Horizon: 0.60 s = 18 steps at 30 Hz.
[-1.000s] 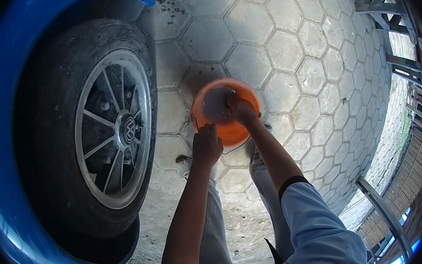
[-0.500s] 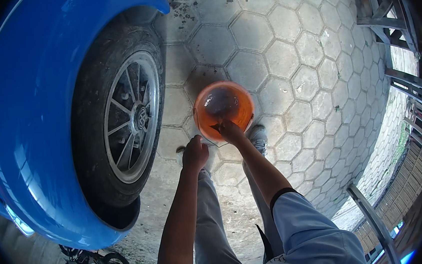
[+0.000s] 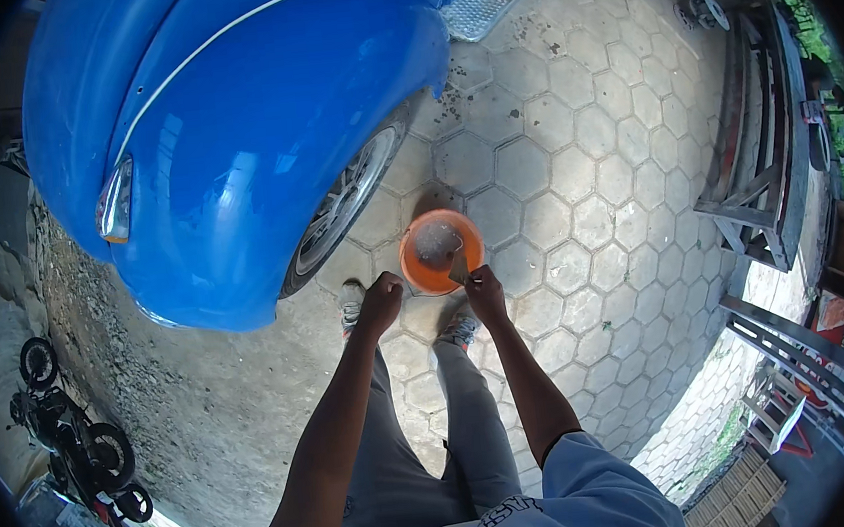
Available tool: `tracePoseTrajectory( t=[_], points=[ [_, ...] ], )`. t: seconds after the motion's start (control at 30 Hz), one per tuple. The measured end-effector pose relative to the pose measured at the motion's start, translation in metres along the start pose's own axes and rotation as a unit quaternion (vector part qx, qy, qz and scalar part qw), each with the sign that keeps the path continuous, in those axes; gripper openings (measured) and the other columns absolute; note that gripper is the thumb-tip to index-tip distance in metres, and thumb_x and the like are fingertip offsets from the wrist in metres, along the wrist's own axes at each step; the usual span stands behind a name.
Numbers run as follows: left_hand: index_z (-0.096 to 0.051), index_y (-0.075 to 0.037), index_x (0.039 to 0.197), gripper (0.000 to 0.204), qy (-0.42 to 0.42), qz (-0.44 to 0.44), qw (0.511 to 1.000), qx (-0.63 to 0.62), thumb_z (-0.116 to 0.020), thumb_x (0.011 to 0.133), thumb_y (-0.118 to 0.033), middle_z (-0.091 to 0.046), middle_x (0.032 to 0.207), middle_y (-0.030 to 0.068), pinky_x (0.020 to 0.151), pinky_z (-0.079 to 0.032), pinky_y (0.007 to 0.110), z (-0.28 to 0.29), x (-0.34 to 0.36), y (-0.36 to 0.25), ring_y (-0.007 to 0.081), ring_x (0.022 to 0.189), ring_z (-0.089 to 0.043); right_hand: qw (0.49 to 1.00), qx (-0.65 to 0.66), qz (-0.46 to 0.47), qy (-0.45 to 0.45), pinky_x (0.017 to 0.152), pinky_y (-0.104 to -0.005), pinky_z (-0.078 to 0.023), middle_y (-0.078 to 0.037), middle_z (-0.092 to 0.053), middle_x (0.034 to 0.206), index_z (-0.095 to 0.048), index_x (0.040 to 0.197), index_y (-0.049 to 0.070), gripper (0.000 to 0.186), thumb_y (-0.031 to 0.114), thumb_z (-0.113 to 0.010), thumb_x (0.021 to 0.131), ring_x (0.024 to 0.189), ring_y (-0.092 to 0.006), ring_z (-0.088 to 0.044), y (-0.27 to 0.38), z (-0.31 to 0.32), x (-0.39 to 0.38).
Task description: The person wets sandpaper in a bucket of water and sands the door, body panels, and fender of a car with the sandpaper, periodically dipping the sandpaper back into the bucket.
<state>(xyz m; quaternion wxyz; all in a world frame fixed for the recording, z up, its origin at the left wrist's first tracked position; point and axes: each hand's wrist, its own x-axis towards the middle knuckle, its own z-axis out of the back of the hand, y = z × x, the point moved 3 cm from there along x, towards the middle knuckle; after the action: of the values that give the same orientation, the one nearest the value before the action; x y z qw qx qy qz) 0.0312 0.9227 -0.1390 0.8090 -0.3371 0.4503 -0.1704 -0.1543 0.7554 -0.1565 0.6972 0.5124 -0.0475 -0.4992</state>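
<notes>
An orange bucket [image 3: 425, 285] with greyish liquid in it is in front of my shoes, seemingly on the paving. My right hand [image 3: 486, 296] is closed on a small brownish, flat, wedge-shaped piece [image 3: 458, 265], perhaps a cloth, which overlaps the bucket's near right rim. My left hand [image 3: 381, 303] is a fist just left of the bucket; what it holds, if anything, is hidden. Beyond it to the left is a blue car's rounded fender [image 3: 263, 167], with its wheel [image 3: 351, 194] partly under the fender.
Hexagonal paving [image 3: 576, 190] runs to the right, and rough gravelly ground [image 3: 138, 339] lies left. A motorcycle [image 3: 81, 434] stands at the lower left. Wooden bench-like frames [image 3: 759, 154] line the right side. A metal running board [image 3: 499, 1] juts from the car at the top.
The view has shifted back, showing more of the fender and less of the wheel. My right hand has come from inside the bucket's outline to its near rim, bringing the brownish piece.
</notes>
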Motion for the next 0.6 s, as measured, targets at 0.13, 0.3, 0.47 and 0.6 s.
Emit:
tracePoseTrajectory(
  t=[0.13,0.3,0.47,0.6],
  points=[
    [-0.06,-0.002,0.101,0.017,-0.055,-0.005,0.995,-0.082,-0.053,0.091,-0.014,-0.068,0.094,0.0175,0.08,-0.052,0.041,0.019,-0.06,-0.015,0.0319,0.091,-0.067,0.995,-0.085,0.036,0.039,0.075,-0.0468,-0.054,-0.022,-0.07,0.092,-0.056,0.1,0.002,0.017,0.012,-0.063,0.087,0.089,-0.0386,-0.069,0.05,0.043,-0.023],
    [-0.06,-0.002,0.1,0.015,-0.089,0.004,0.985,-0.147,-0.052,0.092,-0.011,-0.068,0.093,0.015,0.08,-0.052,0.039,0.06,-0.133,-0.044,0.0256,0.09,-0.068,0.989,-0.112,0.069,0.071,0.075,-0.0435,-0.054,-0.02,-0.069,0.089,-0.059,0.097,0.002,0.017,0.015,-0.065,0.088,0.086,-0.036,-0.07,0.103,0.084,-0.062],
    [-0.059,-0.001,0.099,0.015,-0.13,0.027,0.953,-0.272,-0.045,0.096,-0.007,-0.064,0.084,0.0086,0.074,-0.051,0.032,0.1,-0.19,-0.07,0.0168,0.079,-0.061,0.982,-0.123,0.127,0.069,0.075,-0.0466,-0.053,-0.02,-0.069,0.089,-0.057,0.098,0.003,0.016,0.015,-0.063,0.089,0.086,-0.0382,-0.069,0.146,0.109,-0.092],
    [-0.058,-0.002,0.106,0.018,-0.133,0.015,0.948,-0.29,-0.044,0.099,-0.01,-0.064,0.093,0.0089,0.074,-0.051,0.031,0.125,-0.215,-0.084,0.0155,0.081,-0.061,0.982,-0.126,0.13,0.06,0.074,-0.0461,-0.054,-0.02,-0.07,0.091,-0.058,0.099,0.003,0.016,0.015,-0.063,0.09,0.086,-0.036,-0.07,0.182,0.142,-0.109]
  ],
)
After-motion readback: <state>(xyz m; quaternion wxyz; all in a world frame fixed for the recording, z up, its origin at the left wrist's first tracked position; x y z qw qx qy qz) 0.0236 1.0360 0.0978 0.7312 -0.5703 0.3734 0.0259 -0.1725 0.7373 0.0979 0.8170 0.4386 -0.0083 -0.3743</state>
